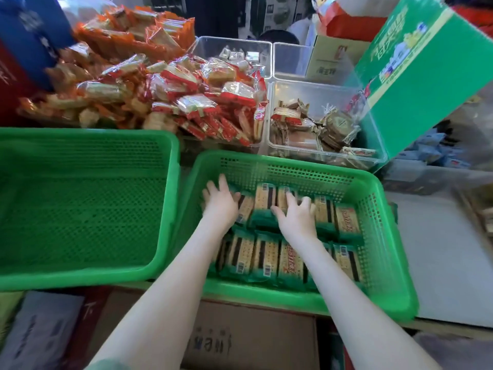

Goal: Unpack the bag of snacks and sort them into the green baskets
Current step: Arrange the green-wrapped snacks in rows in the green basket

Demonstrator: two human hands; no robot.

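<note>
snack packs (pixel 266 259) in right basket (pixel 394 263), left basket (pixel 80 273) beside

Clear plastic bins (pixel 324 88) stand together at the far middle. Just right of them a large green carton (pixel 416 76) tilts. A blue box (pixel 29 36) sits at the far left, and a tan cardboard box (pixel 336 57) behind the bins. A pale surface (pixel 437 263) lies at the right. A brown carton (pixel 248 340) sits nearest, low down. The light is even and the far background is dark.
</note>
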